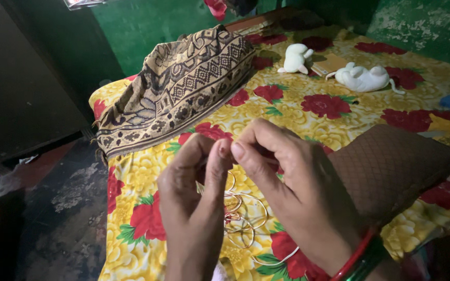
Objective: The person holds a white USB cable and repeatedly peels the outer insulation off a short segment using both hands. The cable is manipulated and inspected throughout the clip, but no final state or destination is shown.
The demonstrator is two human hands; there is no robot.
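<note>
My left hand and my right hand are raised together over a bed, fingertips pinched close at the thumbs. Between and below them hang thin coils of pale, copper-coloured wire, looped several times. Both hands seem to pinch the wire's upper end, though the contact point is hidden by the fingers. My right wrist wears red and green bangles and a dark mesh sleeve.
A yellow bedsheet with red flowers covers the bed. A patterned brown-and-cream cloth lies heaped at its far left. Two white soft toys and a flat tan box rest farther back. Dark floor lies to the left, green walls behind.
</note>
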